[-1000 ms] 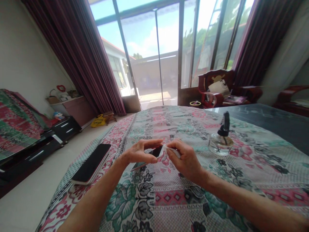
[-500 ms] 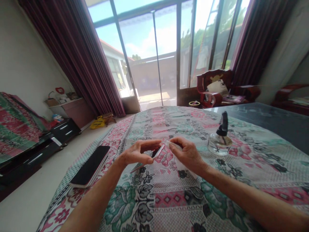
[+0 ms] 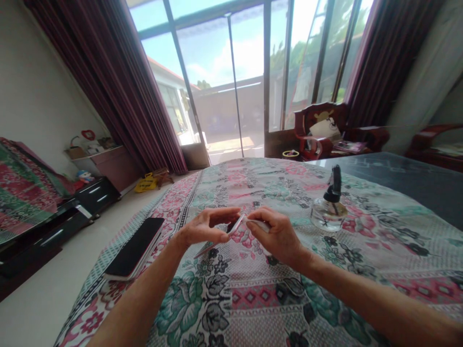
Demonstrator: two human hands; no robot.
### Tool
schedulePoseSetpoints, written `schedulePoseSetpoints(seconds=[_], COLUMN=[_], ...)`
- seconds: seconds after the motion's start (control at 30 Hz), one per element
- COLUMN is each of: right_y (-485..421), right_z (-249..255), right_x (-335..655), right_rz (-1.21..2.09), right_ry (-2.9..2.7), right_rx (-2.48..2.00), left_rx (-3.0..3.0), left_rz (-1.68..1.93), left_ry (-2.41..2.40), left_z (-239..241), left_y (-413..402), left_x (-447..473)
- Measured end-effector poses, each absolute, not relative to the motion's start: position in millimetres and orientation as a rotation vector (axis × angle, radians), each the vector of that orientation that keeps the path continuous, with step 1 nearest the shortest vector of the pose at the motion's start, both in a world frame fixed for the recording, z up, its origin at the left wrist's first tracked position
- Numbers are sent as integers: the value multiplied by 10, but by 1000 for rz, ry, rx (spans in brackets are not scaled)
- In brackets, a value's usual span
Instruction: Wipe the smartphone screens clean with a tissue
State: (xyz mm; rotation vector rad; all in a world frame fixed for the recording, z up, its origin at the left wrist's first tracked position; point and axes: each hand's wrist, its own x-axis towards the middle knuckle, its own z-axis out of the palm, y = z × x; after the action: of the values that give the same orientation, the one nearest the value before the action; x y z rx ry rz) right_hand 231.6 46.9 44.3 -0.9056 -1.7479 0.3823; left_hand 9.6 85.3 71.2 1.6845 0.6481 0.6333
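My left hand point(image 3: 208, 226) is closed around the edges of a thin, flat phone point(image 3: 237, 225), thumb on the near side and fingers on the far side. The phone is tilted, its pale edge facing up and right; most of its face is hidden. In my right hand point(image 3: 273, 233), thumb and fingers pinch a small white cloth point(image 3: 244, 218), and its tip touches the phone's upper right edge. The palm hides much of the cloth. Right of that hand stands a clear round bottle point(image 3: 328, 215) with a black spray top. A black-covered notebook point(image 3: 135, 246) lies to the left.
A patterned cloth point(image 3: 253, 289) in pink, green and grey covers the table. A dark glossy tabletop point(image 3: 390, 176) adjoins it at the right. Beyond are a carved wooden chair point(image 3: 321, 132), a yellow bag point(image 3: 145, 183) on the floor and glass doors point(image 3: 224, 86).
My right hand has shifted slightly left with the cloth, bringing it against the phone's edge. My left hand and the phone have hardly moved.
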Motion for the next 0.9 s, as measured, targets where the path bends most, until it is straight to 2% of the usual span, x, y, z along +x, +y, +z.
schedulePoseSetpoints(seconds=[0.3,0.5,0.77,0.9], right_y=[410,526,336,475], right_z=[468,446,435,386], right_x=[2282,2356,2214,2300], right_rz=[339,334,392,352], right_ry=[-1772,-1707,-1827,-1747], right_rx=[-836,-965,-721,-920], left_rx=[1731,1762,1735,1753], left_rz=[634,618,639,637], left_ry=[685,673,706,696], left_z=[701,684,677,687], left_y=[862,873,869,869], left_x=[102,118,110,117])
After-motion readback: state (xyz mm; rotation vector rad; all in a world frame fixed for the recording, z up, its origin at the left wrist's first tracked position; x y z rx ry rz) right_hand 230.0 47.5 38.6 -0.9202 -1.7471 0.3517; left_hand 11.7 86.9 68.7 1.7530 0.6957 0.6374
